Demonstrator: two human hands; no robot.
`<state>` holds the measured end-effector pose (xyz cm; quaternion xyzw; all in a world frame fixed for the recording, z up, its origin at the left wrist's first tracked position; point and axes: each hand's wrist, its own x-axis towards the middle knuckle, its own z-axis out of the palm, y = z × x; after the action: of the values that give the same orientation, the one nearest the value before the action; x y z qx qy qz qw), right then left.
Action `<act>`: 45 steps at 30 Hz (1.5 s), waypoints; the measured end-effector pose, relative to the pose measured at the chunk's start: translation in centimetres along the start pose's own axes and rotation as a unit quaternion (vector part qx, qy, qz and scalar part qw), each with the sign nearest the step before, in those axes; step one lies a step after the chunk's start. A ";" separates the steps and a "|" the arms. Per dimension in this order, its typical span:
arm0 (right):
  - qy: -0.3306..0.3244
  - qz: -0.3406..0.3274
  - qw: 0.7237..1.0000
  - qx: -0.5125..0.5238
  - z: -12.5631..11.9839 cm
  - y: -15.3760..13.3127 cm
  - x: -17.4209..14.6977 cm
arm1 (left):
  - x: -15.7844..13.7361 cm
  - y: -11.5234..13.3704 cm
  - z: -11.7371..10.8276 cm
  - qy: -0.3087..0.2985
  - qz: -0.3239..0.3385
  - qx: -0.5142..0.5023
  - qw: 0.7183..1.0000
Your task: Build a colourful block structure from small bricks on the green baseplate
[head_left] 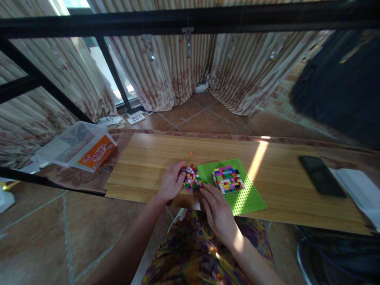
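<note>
A pile of small multicoloured toy bricks (192, 178) lies loose on the wooden board. My left hand (172, 183) rests at the pile's left side, its fingers lightly curved and apart against the bricks. To the right, a green studded baseplate (252, 200) carries a low block built of many coloured bricks (228, 179). My right hand (218, 209) reaches over the baseplate's lower left edge, fingers stretched out, the index fingertip near the pile's right edge. No brick shows in its fingers. A single orange brick (191, 153) lies beyond the pile.
The wooden board (148, 154) spans the front. At its right end lie a dark phone (322, 176) and a white paper-like item (358, 192). A clear plastic box (80, 146) with an orange label stands at the left. Black metal bars (190, 21) cross in front of striped curtains (175, 71).
</note>
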<state>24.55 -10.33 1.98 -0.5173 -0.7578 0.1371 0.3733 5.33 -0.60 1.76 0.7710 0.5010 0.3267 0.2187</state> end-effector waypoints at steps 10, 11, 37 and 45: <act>0.011 0.081 0.994 -0.073 1.5 2.1 -0.2 | 0.1 0.0 0.0 -0.009 -0.006 0.015 1.000; 0.018 0.089 0.993 -0.073 1.5 2.3 0.5 | 0.1 0.0 0.0 -0.006 -0.009 0.012 1.000; 0.068 0.258 0.928 0.260 1.0 1.5 6.8 | 8.0 -0.5 0.3 -0.121 0.054 0.042 0.990; 0.102 0.300 0.865 0.389 -0.5 1.3 5.5 | 3.3 5.6 -1.4 -0.105 0.032 -0.015 0.994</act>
<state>24.74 -4.96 3.90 -0.5434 -0.4093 0.4723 0.5604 8.81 0.14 7.40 0.8133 0.4456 0.2578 0.2713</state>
